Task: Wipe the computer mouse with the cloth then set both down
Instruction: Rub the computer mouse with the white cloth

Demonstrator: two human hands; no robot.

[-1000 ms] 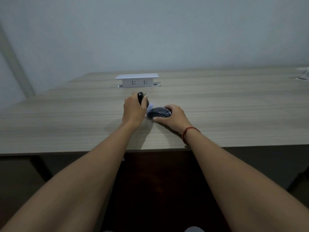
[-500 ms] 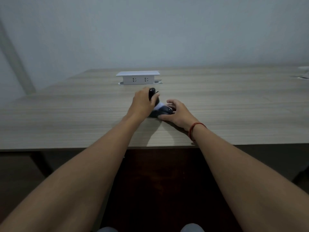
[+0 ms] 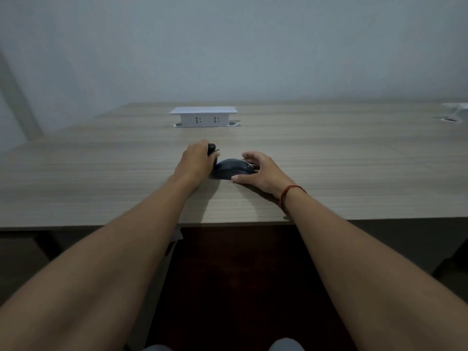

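Note:
A dark grey computer mouse (image 3: 231, 170) lies on the wooden table (image 3: 354, 173), a little in from the front edge. My right hand (image 3: 262, 173) cups it from the right, thumb on the near side and fingers curled over the far side. My left hand (image 3: 197, 162) is a fist against the mouse's left end. A bunched black cloth (image 3: 211, 148) sticks up out of that fist; most of it is hidden in the hand. A red string sits on my right wrist.
A white pop-up socket box (image 3: 203, 117) stands farther back on the table, behind the hands. Another white fitting (image 3: 454, 111) sits at the far right edge. A pale wall rises behind. The table's front edge runs just before my forearms.
My left hand with the cloth slid right over the mouse, then back to its left end. My right hand stayed on the mouse and its fingers have spread a little.

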